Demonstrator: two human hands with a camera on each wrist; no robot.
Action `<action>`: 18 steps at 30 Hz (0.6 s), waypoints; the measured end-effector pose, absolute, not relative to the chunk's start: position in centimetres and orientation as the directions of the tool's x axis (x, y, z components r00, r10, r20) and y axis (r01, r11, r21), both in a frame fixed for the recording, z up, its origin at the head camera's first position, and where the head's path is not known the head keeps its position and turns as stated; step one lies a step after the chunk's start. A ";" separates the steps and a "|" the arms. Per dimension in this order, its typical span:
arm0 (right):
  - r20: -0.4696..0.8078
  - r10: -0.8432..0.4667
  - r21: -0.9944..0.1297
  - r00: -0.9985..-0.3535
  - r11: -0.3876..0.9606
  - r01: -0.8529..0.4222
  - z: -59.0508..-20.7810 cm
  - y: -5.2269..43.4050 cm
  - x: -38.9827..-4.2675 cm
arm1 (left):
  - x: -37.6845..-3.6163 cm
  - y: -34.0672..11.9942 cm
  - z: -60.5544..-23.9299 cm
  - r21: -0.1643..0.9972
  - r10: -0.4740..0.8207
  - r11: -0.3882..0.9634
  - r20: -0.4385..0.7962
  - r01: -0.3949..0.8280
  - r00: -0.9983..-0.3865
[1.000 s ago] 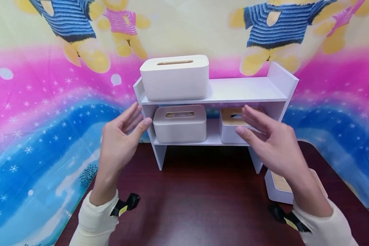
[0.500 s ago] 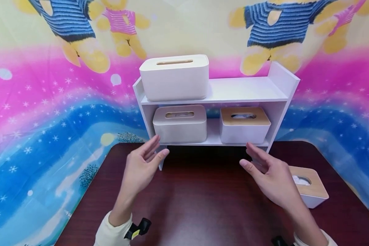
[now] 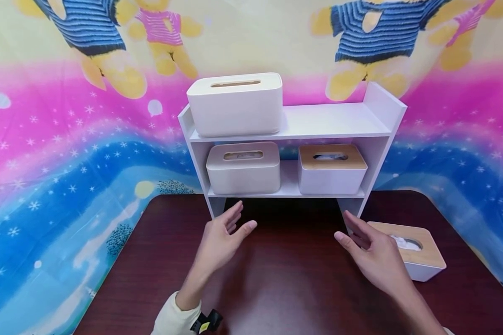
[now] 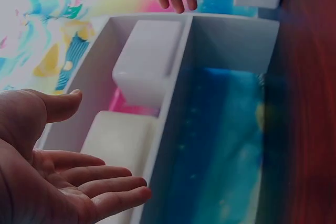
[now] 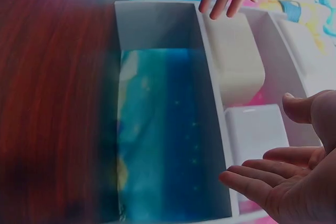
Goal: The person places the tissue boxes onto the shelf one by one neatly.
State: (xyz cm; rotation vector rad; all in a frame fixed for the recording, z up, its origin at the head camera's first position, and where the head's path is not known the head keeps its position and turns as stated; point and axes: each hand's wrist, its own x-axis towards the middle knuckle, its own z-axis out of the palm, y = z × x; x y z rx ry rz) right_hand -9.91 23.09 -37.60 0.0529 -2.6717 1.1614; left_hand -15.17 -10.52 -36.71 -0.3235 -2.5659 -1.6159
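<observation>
My left hand [image 3: 220,244] hovers over the table in front of the shelf, fingers extended and thumb apart, holding nothing. Across from it, my right hand [image 3: 377,256] is likewise relaxed and holds nothing; it is nearest to a wood-lidded tissue box [image 3: 423,270] on the table at right, with white tissue in its slot. A two-tier white shelf [image 3: 335,118] bears three more tissue boxes. On top at left is a large white tissue box [image 3: 236,111]. Below stand a cream tissue box [image 3: 243,174] and a white tissue box with a wooden lid [image 3: 332,180].
The dark red-brown table [image 3: 285,288] reaches under the shelf and out to both sides. A colourful printed cloth [image 3: 58,186] with bears hangs behind and beside it. A black strap [image 3: 205,322] sits on my left wrist.
Both hands have come down and back from the shelf front. The left has also shifted right, and the right slightly right, uncovering the lower wood-lidded box. The boxes have not moved.
</observation>
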 end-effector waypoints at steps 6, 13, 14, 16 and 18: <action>0.222 0.078 -0.702 -0.972 0.705 -0.103 -38.7 24.5 -9.4 | -15.4 -8.9 -38.1 0.863 0.188 0.424 0.211 0.273 -0.959; 0.173 0.113 -0.689 -0.979 0.723 -0.038 -39.9 25.8 -9.1 | -15.7 -7.5 -39.3 0.846 0.223 0.438 0.226 0.304 -0.948; 0.173 0.117 -0.686 -0.978 0.727 -0.035 -40.1 26.0 -9.1 | -15.8 -7.4 -39.4 0.844 0.227 0.440 0.226 0.307 -0.947; 0.176 0.128 -0.688 -0.976 0.725 -0.029 -40.4 26.3 -9.0 | -15.8 -7.1 -39.5 0.839 0.235 0.449 0.219 0.306 -0.947; 0.191 0.143 -0.687 -0.971 0.726 -0.029 -40.7 26.7 -8.9 | -15.8 -6.7 -39.6 0.834 0.242 0.458 0.215 0.307 -0.946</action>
